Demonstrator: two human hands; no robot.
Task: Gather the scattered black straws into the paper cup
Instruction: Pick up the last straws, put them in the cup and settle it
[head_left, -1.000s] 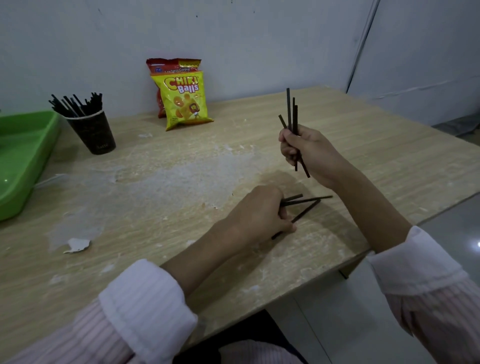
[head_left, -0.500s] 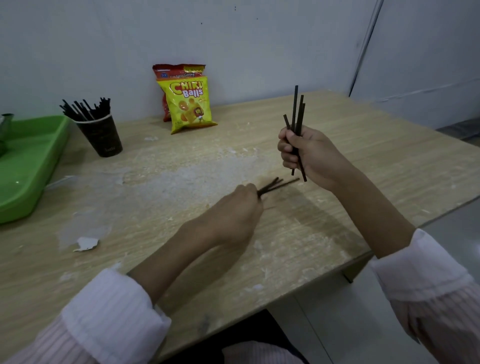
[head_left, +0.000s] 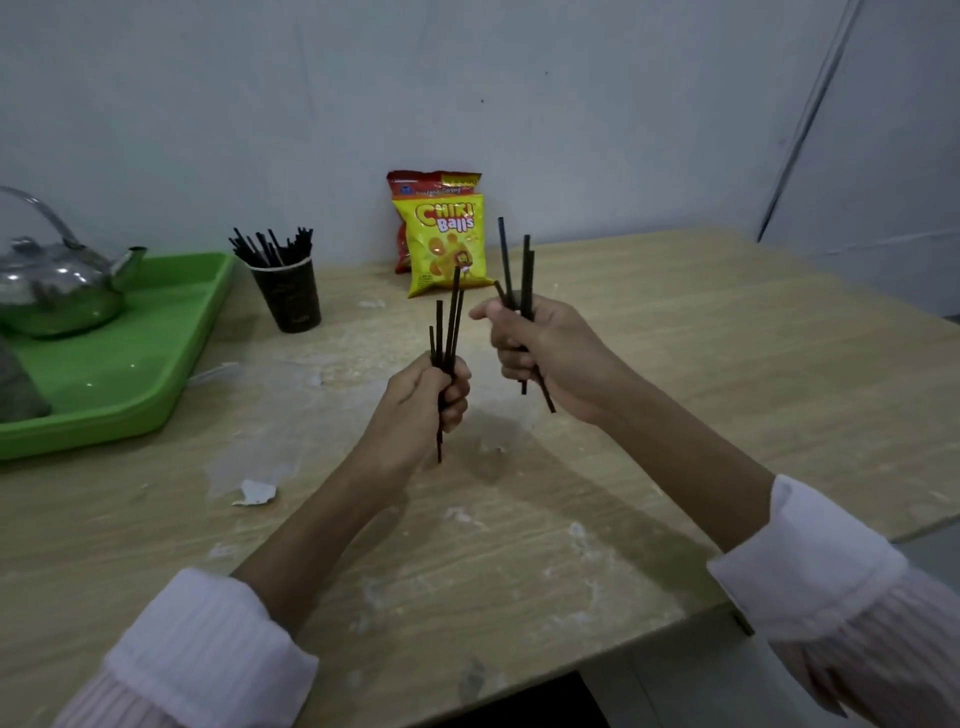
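Gripping a small bundle of black straws in the left hand, fingers curled tight round the lower part, tips up, one end poking out below the fist. Gripping a second bundle in the right hand likewise, closed round the middle, ends fanned slightly above and below. Both fists raised above the counter, near each other at the middle, not touching. Held upright, probably, to square the ends and merge the two lots before the drop.

Standing far left on the counter, well apart from both hands: the paper cup, dark, upright, already bristling with gathered straws, just right of the green tray. On the tray, a metal kettle. Against the far wall, two snack bags, leaning. Near left, a torn paper scrap.

No loose straws visible on the counter, so seemingly the last of the gathering in hand. Next, by judgement: pass one bundle across, or carry both far left, then lower ends-first into the cup. Worth watching: thin, light sticks fanning out of a slack grip; a crowded cup mouth catching splayed tips; a light cup tipping under a sideways push.
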